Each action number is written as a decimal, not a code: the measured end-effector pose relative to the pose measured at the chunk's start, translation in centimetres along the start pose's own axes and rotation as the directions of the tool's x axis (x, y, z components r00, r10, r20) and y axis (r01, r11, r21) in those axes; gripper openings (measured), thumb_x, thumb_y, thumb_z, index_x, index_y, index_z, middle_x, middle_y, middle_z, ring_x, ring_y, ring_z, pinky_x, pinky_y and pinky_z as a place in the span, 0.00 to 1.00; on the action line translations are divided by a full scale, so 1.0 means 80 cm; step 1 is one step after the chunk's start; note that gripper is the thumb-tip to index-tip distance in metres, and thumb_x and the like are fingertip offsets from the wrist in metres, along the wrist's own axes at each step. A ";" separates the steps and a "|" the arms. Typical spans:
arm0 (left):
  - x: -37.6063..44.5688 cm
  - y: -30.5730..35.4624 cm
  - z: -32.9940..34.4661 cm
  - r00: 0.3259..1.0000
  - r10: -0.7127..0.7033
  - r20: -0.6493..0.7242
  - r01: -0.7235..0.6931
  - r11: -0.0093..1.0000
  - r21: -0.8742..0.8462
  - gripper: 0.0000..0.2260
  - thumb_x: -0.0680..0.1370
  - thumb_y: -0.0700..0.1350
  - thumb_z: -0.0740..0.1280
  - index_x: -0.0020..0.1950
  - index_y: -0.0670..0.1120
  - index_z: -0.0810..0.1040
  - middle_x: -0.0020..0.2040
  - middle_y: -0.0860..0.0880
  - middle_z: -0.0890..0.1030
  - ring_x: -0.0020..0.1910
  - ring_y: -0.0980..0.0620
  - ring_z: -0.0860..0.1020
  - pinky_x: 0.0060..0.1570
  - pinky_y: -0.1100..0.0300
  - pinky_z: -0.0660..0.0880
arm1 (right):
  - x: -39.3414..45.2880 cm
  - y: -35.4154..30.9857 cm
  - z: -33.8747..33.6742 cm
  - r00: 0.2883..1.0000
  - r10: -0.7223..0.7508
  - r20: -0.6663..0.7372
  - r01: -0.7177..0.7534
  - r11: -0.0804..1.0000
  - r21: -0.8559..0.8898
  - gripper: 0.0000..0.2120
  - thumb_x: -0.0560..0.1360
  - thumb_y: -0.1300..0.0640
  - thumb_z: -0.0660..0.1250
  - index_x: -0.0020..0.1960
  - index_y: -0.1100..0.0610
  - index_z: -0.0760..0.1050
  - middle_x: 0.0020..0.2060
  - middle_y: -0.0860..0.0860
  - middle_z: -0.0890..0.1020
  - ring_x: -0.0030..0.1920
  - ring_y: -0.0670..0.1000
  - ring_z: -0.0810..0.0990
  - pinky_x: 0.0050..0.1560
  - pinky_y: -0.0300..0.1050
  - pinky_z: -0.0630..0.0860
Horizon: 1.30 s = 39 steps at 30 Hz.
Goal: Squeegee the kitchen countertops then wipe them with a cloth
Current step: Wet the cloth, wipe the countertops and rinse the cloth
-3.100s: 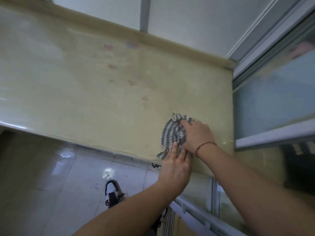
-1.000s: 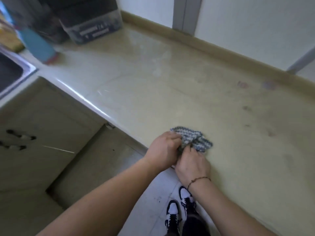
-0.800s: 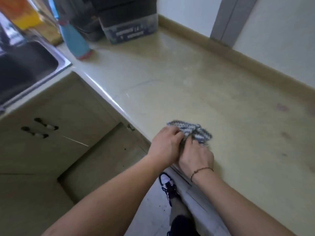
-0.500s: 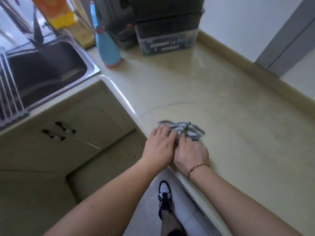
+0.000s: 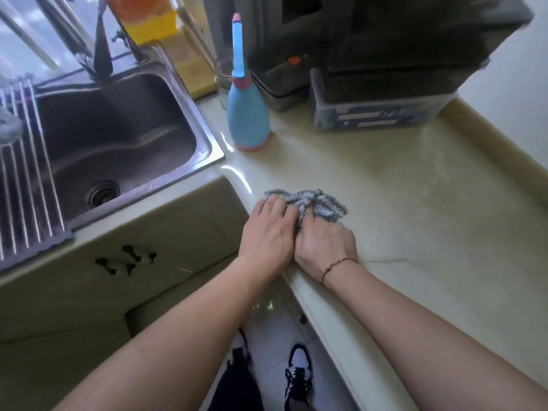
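Observation:
A grey and white striped cloth (image 5: 323, 203) lies bunched on the beige countertop (image 5: 415, 221) near its front edge. My left hand (image 5: 268, 232) rests flat on the cloth's left part. My right hand (image 5: 324, 244), with a thin bracelet at the wrist, is closed on the cloth's near side. Both hands touch each other. Most of the cloth's near half is hidden under them.
A steel sink (image 5: 112, 137) sits to the left, with a ribbed drying rack (image 5: 23, 179) over its left side. A blue bottle (image 5: 247, 114) stands by the sink corner. Dark stacked boxes (image 5: 379, 84) fill the back. Cabinet doors and my shoes are below.
Both hands have slid the cloth leftward along the counter's front edge, from the far right end near the window to the part beside the sink. The sink and bottle came into view.

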State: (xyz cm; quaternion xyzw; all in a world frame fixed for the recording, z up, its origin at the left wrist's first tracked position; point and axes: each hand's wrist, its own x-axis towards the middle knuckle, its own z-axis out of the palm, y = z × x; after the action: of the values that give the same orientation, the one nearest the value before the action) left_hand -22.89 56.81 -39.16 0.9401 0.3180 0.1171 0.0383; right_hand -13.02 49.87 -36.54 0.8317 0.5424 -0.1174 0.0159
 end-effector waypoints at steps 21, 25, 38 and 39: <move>0.084 -0.234 -0.103 0.885 0.095 0.456 0.363 0.474 -0.802 0.04 0.69 0.43 0.62 0.41 0.48 0.76 0.38 0.53 0.77 0.37 0.56 0.74 0.40 0.61 0.72 | 0.084 -0.043 -0.062 0.999 0.024 0.041 -0.036 0.948 0.316 0.11 0.64 0.49 0.71 0.44 0.52 0.79 0.45 0.48 0.72 0.53 0.54 0.71 0.49 0.34 0.63; 0.087 -0.273 -0.154 0.820 -0.040 0.571 0.559 -0.163 -0.813 0.07 0.68 0.44 0.63 0.42 0.45 0.77 0.37 0.47 0.75 0.34 0.53 0.73 0.35 0.59 0.67 | 0.098 -0.096 -0.118 0.987 0.028 0.161 -0.160 0.370 0.915 0.20 0.57 0.45 0.76 0.44 0.56 0.81 0.43 0.50 0.82 0.41 0.48 0.78 0.42 0.37 0.73; 0.023 -0.465 -0.200 0.742 -0.235 0.628 0.489 -0.452 -0.746 0.32 0.67 0.31 0.72 0.68 0.50 0.71 0.57 0.38 0.78 0.54 0.38 0.79 0.50 0.44 0.78 | 0.234 -0.263 -0.134 0.879 -0.220 0.423 -0.417 0.075 0.906 0.23 0.67 0.53 0.78 0.59 0.55 0.76 0.48 0.62 0.84 0.37 0.60 0.81 0.26 0.44 0.75; 0.018 -0.473 -0.205 0.726 -0.272 0.631 0.517 -0.389 -0.762 0.30 0.67 0.30 0.72 0.67 0.49 0.73 0.57 0.37 0.79 0.53 0.38 0.79 0.51 0.42 0.78 | 0.240 -0.268 -0.137 0.858 -0.289 0.424 -0.392 0.165 0.905 0.28 0.62 0.53 0.80 0.59 0.56 0.76 0.47 0.62 0.84 0.37 0.59 0.80 0.29 0.45 0.75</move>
State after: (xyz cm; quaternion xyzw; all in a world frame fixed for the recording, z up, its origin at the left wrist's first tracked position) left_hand -48.08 87.73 -28.53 0.3799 0.4220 0.2123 0.7953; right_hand -23.11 77.66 -27.79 0.5943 0.2786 -0.6530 -0.3779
